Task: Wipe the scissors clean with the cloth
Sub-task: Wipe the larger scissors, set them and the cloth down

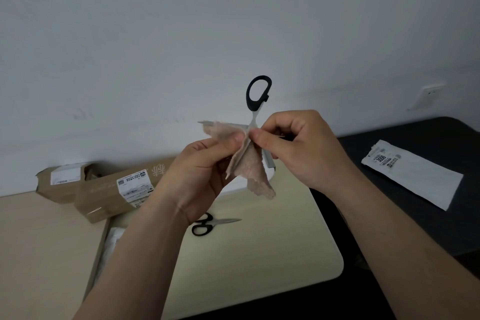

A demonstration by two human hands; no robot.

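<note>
I hold a pair of scissors [257, 93] in the air, spread wide, one black handle loop pointing up. My right hand [298, 145] pinches the scissors near the pivot. A pinkish-beige cloth [249, 163] is wrapped over one blade, whose tip pokes out to the left. My left hand [205, 171] pinches the cloth around that blade with thumb and fingers. The other blade slants down to the right behind the cloth. The second handle is hidden behind my right hand.
A second pair of black-handled scissors [207, 225] lies on the cream table [259, 254] below my hands. Two cardboard parcels [114, 189] lie at the left by the wall. A white mailer bag [413, 173] rests on the black surface at right.
</note>
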